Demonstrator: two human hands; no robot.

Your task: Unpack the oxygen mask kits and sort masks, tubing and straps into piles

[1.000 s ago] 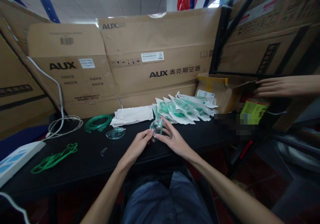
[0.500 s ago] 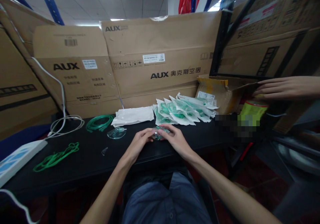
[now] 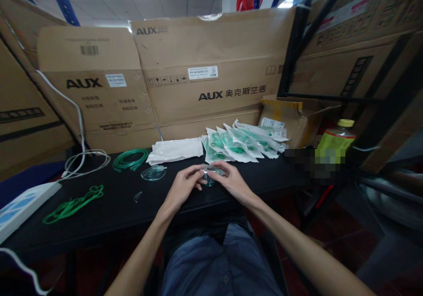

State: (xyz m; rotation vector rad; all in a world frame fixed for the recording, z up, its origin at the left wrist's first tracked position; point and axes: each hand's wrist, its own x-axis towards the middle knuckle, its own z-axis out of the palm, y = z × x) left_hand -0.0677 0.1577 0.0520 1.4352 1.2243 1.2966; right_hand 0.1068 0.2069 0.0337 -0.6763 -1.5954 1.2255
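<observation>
Between my two hands is a clear, green-tinted oxygen mask (image 3: 209, 177), partly covered by my fingers. My left hand (image 3: 185, 183) pinches its left side with thumb and index finger, and the other fingers curl below. On the opposite side, my right hand (image 3: 230, 179) grips it with the thumb on top. A second clear mask (image 3: 153, 173) lies on the black table to the left. Near it are a coil of green tubing (image 3: 131, 160), a bundle of green elastic cord (image 3: 74, 204) and a small clear plastic piece (image 3: 138, 196).
Several green-and-white packets (image 3: 239, 142) overlap behind my right hand, beside a stack of white pouches (image 3: 175, 150). A power strip (image 3: 28, 207) and a white cable (image 3: 81, 124) are at left. Cardboard boxes (image 3: 211, 53) wall the back. A yellow-capped bottle (image 3: 339, 139) stands at right.
The other person's hand at the right has left the bottle and gone out of view. My fingers have shifted slightly on the mask; the camera view has moved a little.
</observation>
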